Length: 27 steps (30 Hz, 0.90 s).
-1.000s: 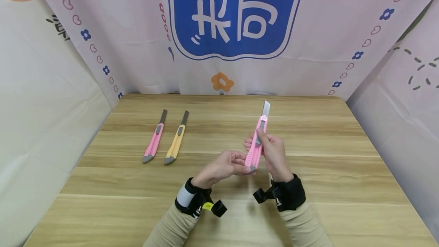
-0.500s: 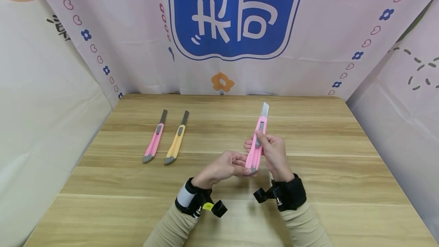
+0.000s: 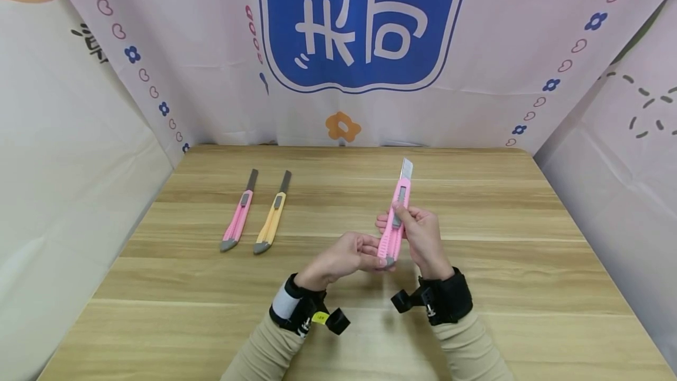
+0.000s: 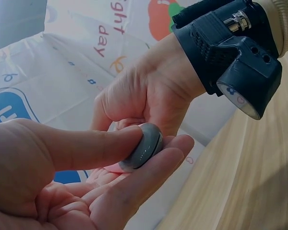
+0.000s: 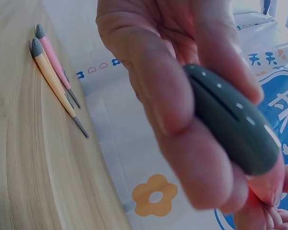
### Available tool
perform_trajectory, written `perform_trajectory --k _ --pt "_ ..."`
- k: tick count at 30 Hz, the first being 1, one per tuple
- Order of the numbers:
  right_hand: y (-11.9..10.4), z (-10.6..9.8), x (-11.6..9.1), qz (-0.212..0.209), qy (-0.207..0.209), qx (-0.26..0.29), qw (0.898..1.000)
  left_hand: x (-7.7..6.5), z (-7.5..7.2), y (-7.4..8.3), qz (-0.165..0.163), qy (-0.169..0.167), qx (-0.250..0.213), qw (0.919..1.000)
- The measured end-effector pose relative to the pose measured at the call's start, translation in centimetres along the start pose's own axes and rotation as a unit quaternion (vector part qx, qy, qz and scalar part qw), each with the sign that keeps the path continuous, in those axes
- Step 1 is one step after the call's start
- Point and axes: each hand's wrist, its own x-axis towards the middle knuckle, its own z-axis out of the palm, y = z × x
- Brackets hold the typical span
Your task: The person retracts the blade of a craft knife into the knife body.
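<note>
A pink utility knife (image 3: pixel 391 241) is held above the table between both hands, its silver blade (image 3: pixel 406 168) pointing toward the back. My right hand (image 3: pixel 424 237) grips the knife's middle from the right, thumb on the grey slider (image 3: pixel 397 219). Lower down, my left hand (image 3: pixel 346 256) pinches the grey end cap (image 4: pixel 145 148) between thumb and fingers, as the left wrist view shows close up. To the left, a second pink utility knife (image 3: pixel 238 220) and a yellow utility knife (image 3: pixel 271 223) lie side by side with dark blades extended.
The wooden table (image 3: pixel 174 310) reaches back to a hanging printed cloth (image 3: pixel 222 99) with a blue emblem. More pale cloth (image 3: pixel 69 193) hangs on the left side and the right. Each wrist wears a black strap with a small camera (image 3: pixel 449 297).
The blade tip has shifted slightly left and lower, and the right thumb sits a little lower on the held knife. The left hand and the two lying knives stay put.
</note>
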Motion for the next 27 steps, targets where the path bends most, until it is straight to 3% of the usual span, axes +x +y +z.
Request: perform_trajectory --k 12,21,27 --pt "-0.06 -0.04 0.12 0.028 -0.009 0.003 1.0 -0.14 -0.22 -0.02 0.02 -0.009 0.004 0.9997" --pt "0.06 0.08 0.23 0.061 -0.009 -0.004 0.998 -0.18 -0.06 0.07 0.0 0.024 -0.005 0.9997" --pt "0.14 0.28 0.2 0.073 -0.005 -0.013 0.997 -0.01 0.11 -0.08 0.005 0.031 0.006 0.9995"
